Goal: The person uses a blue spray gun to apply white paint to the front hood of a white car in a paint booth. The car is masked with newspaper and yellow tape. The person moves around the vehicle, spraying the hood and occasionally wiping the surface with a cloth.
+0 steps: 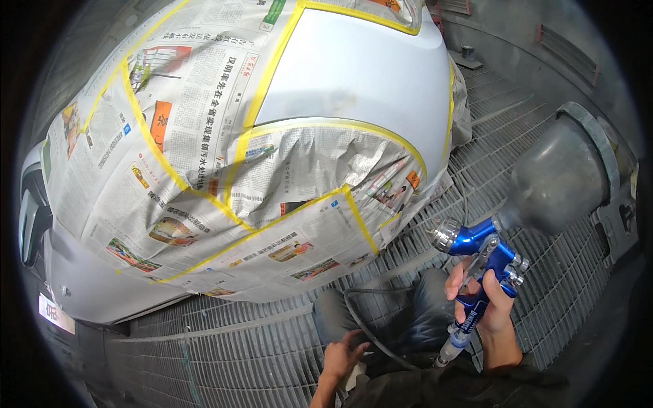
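In my right hand [493, 306] is a blue and silver spray gun [486, 251], held upright by its handle. A large grey, dust-coated cup [554, 183] sits on the gun, and a dark hose [371, 336] loops below it. My left hand [343, 357] is low by my bent knee, open with fingers loosely bent and apart, near the hose and a small pale item I cannot make out. In front of me a white car panel [350, 61] is framed by yellow masking tape [275, 64] and surrounded by newspaper sheets [190, 102].
The unmasked lower bodywork [102, 285] of the car shows at the left, with a dark lamp at its edge. A metal grating floor [204, 333] runs beneath me and the car. Behind, at upper right, are a grey wall with slotted vents [568, 54] and a small tin [468, 53].
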The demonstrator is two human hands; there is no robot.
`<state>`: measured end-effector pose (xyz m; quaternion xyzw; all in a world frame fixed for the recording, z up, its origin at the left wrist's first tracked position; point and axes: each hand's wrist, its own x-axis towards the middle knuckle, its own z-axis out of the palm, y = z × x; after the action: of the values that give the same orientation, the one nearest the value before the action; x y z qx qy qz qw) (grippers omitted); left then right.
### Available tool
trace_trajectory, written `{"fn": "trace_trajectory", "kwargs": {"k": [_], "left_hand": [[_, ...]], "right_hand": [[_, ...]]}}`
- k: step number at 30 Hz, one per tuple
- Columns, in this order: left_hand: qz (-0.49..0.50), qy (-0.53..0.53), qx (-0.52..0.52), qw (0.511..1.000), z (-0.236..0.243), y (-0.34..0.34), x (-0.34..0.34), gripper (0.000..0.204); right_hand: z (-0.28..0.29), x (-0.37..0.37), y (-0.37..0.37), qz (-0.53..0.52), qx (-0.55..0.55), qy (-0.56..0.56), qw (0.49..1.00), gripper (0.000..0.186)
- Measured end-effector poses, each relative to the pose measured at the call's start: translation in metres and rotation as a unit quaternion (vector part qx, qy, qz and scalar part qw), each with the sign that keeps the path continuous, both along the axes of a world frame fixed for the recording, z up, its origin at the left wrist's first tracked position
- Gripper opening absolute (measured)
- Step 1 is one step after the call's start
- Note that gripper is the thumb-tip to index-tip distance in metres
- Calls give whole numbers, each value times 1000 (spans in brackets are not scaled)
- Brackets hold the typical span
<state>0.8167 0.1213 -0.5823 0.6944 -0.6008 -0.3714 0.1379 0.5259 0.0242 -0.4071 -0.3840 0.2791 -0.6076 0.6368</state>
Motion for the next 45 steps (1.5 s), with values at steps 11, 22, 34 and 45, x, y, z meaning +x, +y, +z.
{"fn": "trace_trajectory", "kwargs": {"k": [11,22,34,45], "left_hand": [[225,56,-75,970,15,12,17,24],[256,65,16,964,-7,44,21,31],[228,59,56,970,-1,37,15,29],[232,36,6,972,-2,31,18,33]], "right_hand": [[-33,1,-8,105,47,-66,991,52],[-52,2,-27,24,77,-72,994,53],[-31,5,-36,10,45,-39,998,55],[-36,4,-38,35,20,-49,998,54]]}}
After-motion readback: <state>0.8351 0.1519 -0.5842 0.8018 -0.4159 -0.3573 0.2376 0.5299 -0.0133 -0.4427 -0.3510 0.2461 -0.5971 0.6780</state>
